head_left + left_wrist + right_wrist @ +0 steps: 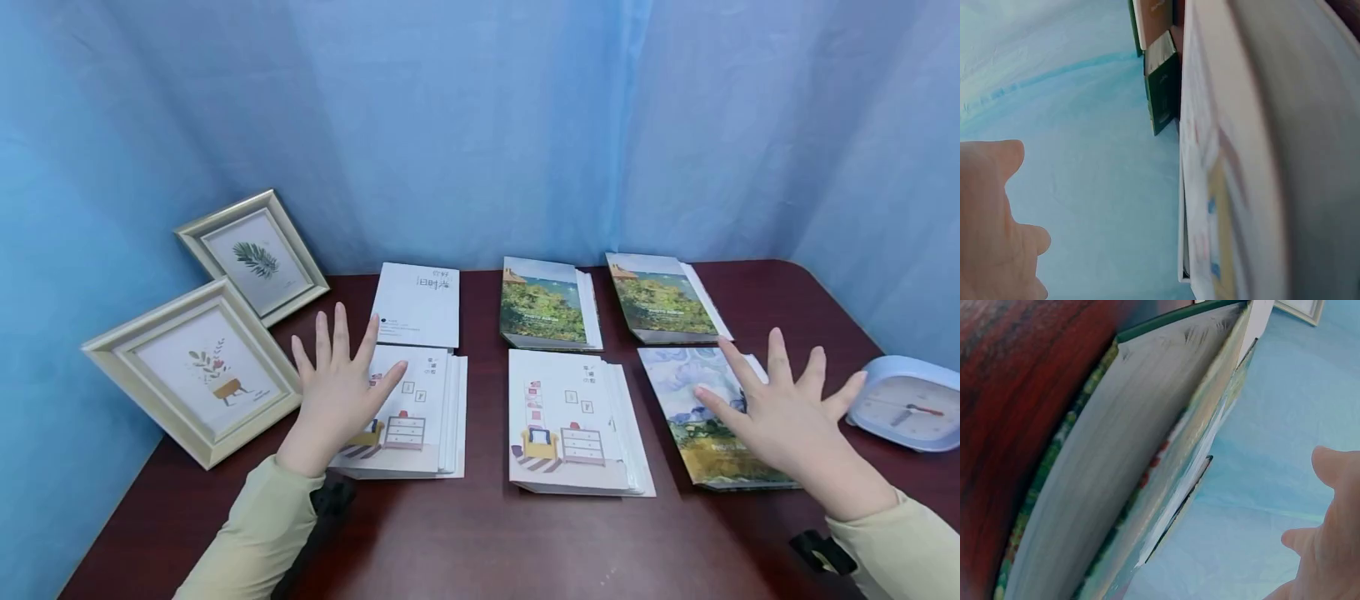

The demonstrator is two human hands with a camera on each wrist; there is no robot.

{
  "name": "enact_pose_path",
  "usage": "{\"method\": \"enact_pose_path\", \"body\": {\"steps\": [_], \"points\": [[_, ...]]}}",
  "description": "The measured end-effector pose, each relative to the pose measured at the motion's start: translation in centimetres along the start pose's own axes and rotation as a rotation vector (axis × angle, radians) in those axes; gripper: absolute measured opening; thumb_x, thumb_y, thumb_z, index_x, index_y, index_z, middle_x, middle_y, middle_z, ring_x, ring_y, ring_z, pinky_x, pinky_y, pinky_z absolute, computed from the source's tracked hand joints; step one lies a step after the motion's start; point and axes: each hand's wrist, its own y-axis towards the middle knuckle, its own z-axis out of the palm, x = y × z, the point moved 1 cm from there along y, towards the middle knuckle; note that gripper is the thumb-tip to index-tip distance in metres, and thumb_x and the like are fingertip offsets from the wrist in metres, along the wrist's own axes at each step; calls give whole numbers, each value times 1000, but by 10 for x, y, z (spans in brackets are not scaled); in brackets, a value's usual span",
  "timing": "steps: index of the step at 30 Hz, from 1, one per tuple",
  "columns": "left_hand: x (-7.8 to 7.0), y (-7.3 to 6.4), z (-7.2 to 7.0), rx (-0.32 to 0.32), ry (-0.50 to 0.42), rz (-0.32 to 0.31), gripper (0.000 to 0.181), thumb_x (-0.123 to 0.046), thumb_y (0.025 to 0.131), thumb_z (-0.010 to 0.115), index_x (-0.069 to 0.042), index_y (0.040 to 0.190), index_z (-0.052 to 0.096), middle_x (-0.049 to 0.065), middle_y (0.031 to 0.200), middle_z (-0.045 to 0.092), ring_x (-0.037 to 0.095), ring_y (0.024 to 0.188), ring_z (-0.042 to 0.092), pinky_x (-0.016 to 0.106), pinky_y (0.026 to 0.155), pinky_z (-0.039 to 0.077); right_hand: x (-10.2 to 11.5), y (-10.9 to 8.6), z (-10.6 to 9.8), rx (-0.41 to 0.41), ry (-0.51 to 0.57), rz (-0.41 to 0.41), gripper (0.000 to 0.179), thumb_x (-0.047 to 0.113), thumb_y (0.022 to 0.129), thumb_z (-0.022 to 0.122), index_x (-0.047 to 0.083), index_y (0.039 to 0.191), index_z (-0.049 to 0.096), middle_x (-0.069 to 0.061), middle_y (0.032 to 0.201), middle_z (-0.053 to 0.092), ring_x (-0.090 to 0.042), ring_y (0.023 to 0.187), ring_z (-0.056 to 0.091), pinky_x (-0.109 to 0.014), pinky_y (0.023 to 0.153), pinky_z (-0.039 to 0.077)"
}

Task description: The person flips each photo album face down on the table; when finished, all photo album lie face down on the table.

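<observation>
My left hand (337, 400) hovers with fingers spread over the front left photo album (416, 417), which has a white cover with a drawn dresser and yellow armchair. On the right, my right hand (795, 408) is spread wide above an album with a painted blue and gold cover (701, 425), hiding part of it. Neither hand holds anything. Between them lies a second white dresser album (566, 425). In the right wrist view, the thick page edge (1116, 444) of an album fills the middle, with fingers (1329, 512) apart from it.
Behind lie a white album (420, 304) and two green landscape albums (543, 304), (660, 300). Two picture frames (217, 375), (258, 254) stand tilted at the left. A pale blue clock (907, 404) sits at the right. Blue curtain (480, 125) surrounds the dark red table (555, 550).
</observation>
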Motion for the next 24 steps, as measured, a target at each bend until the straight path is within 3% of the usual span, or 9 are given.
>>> {"method": "enact_pose_path", "body": {"steps": [7, 14, 24], "points": [[-11, 8, -4, 23, -3, 10, 79, -61, 93, 41, -18, 153, 15, 18, 157, -14, 38, 143, -19, 66, 107, -13, -2, 4, -6, -18, 9, -8, 82, 65, 92, 37, 26, 153, -1, -39, 148, -12, -71, 123, -17, -78, 82, -26], [-23, 21, -6, 2, 16, 33, 79, -62, 92, 40, -19, 154, 14, 19, 158, -11, 37, 144, -17, 66, 107, -12, 2, 12, -18, -39, 28, -1, 83, 65, 92, 37, 22, 154, 1, -38, 148, -15, -69, 124, -19, -78, 83, -25], [-58, 44, -14, 0, 19, 76, 77, -64, 93, 37, -22, 153, 13, 18, 158, -11, 35, 144, -19, 64, 109, -11, 10, 41, -36, -111, 47, -11, 83, 65, 92, 36, 16, 153, 8, -39, 149, -8, -67, 129, -10, -79, 89, -20]]}}
